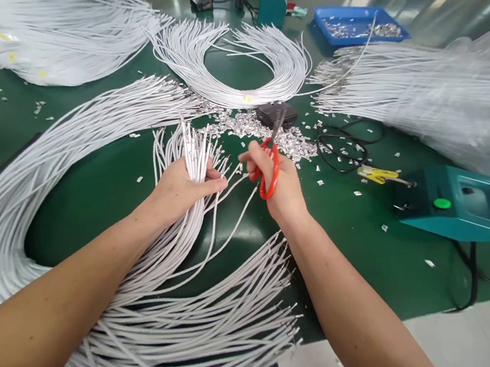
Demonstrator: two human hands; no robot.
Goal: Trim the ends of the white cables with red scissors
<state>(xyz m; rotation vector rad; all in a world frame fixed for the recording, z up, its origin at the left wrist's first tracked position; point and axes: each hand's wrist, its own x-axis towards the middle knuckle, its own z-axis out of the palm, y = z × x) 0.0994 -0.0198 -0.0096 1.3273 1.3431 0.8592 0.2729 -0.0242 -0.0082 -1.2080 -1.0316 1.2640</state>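
My left hand (pixel 187 187) is wrapped round a bundle of white cables (pixel 195 154), its thumb across the front and the cable ends sticking up above the fist. To its right, my right hand (pixel 278 182) holds red-handled scissors (pixel 275 171), their blades pointing up and away. A few loose cable ends lie between the two hands; whether the right fingertips touch one I cannot tell. More white cables (pixel 226 322) fan out below the hands, with their ends toward the right. A pile of small silvery pieces (pixel 242 125) lies beyond the hands.
Teal machine (pixel 461 201) with a green button at the right, yellow-handled tool (pixel 378 175) beside it. Black block (pixel 276 115) amid the scraps. Blue tray (pixel 359 25) at the back right. Coiled cables (pixel 242 91) behind, large bundles (pixel 53 40) at back left and right. Green table (pixel 350 278).
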